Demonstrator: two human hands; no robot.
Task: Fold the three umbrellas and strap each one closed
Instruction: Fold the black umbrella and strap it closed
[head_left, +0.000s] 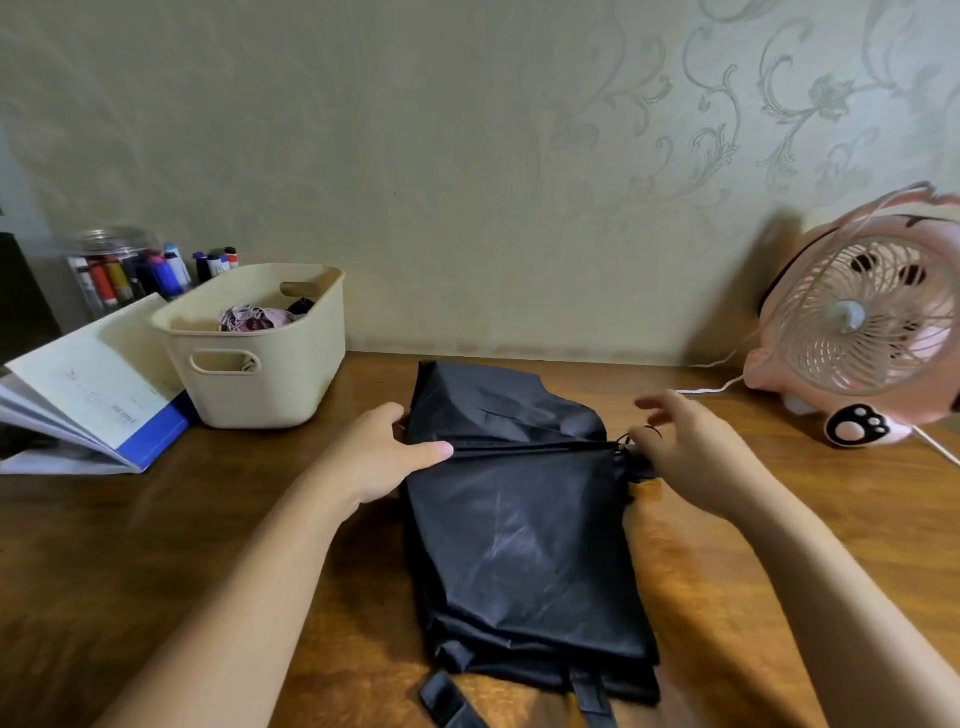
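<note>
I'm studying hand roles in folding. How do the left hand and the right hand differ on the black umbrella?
The left hand grips the black umbrella at its left edge, thumb flat on the cloth; the right hand sits at the right end, where the cloth gathers. The left hand's fingers are hidden behind the cloth; the right hand's are spread and raised. Whether the right hand pinches anything is unclear. Both work on the same umbrella.

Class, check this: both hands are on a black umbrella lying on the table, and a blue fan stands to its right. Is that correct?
No. The head view shows the fan right of the umbrella is pink, not blue; the rest holds.
</note>
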